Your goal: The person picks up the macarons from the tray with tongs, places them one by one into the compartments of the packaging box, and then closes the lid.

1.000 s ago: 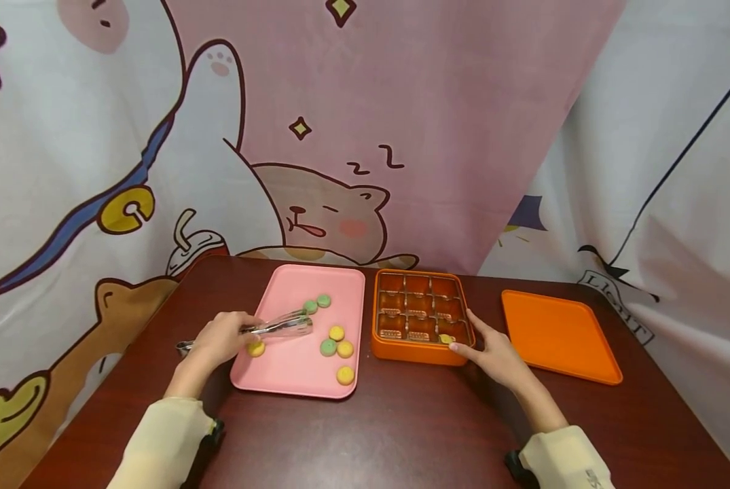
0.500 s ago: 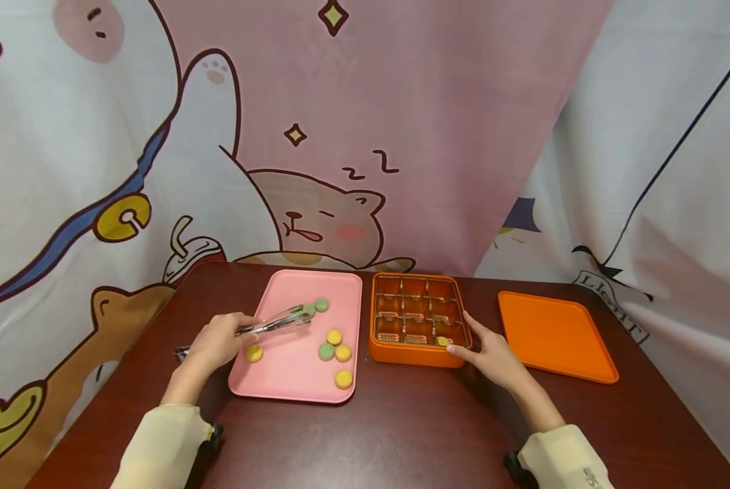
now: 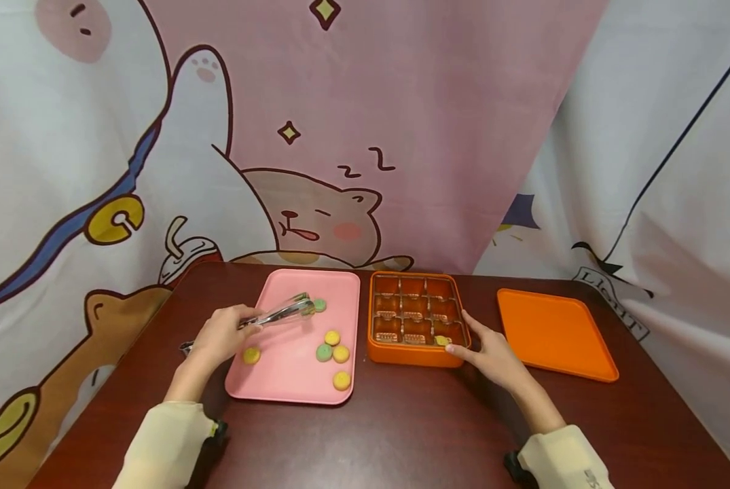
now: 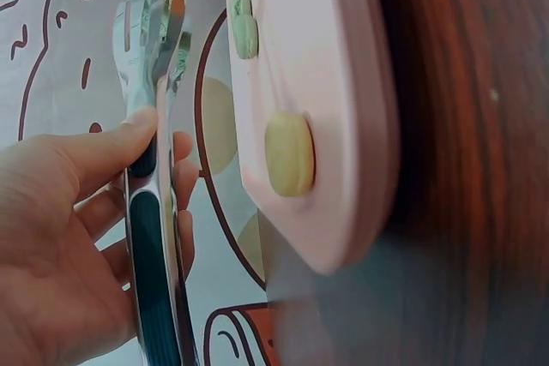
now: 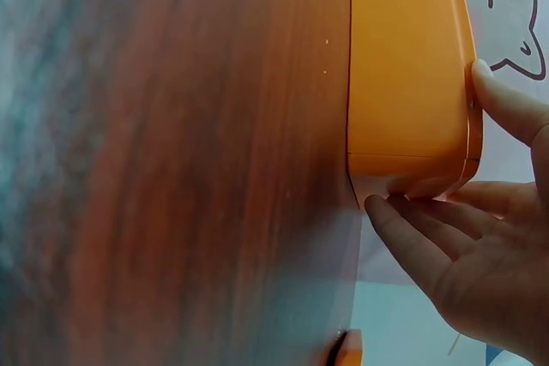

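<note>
I'm working in soft, even light; the dark table (image 3: 426, 435) is giving back a pale sheen, my right hand (image 3: 496, 356) is casting shadow, and wrist views are blurring the nearest wood.

From above the near side, the head view looks forward and down across the worktop (image 3: 413, 424) to the cloth (image 3: 444, 122) behind. The left wrist view, close, low and tipped sideways, shares with it the tongs (image 4: 154, 229) and pink tray (image 4: 304, 75); the right wrist view, likewise tipped, looks closely at the orange box (image 5: 412, 66) that the head view sees from above.
</note>
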`<state>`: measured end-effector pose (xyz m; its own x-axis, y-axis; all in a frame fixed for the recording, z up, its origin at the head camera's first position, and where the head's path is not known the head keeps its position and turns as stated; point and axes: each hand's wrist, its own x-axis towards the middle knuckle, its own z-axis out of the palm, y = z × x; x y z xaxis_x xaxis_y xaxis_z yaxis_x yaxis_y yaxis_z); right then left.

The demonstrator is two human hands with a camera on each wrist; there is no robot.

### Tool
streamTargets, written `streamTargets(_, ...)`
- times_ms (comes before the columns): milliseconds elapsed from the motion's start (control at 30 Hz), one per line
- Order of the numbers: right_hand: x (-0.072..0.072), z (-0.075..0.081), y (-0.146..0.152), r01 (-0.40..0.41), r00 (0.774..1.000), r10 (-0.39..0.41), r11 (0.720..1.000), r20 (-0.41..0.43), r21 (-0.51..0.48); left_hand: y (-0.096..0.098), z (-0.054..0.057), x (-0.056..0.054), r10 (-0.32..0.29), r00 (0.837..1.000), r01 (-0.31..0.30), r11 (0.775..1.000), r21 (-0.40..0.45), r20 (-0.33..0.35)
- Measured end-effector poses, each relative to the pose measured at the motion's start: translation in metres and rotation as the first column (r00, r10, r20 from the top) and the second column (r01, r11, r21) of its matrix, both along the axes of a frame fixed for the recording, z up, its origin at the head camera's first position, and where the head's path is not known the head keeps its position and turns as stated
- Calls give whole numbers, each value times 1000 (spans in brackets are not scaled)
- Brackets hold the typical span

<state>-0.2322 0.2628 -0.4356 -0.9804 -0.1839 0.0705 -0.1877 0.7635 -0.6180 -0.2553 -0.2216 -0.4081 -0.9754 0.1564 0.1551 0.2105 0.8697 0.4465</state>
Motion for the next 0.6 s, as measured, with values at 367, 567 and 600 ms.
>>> streamTargets(367,0,2,-1,6,1000,-6,1000,7,-3,12,3,-4,19,1000,-19,999,39,-5)
streamTargets(567,2,3,-2,10,1000,-10,1000,14,-1,16,6,-3,13,1000,-12,999,48,-25)
streamTargets(600,2,3,-2,10,1000,-10,1000,15,-3,17,7,-3,12,1000,-11,999,51,-28)
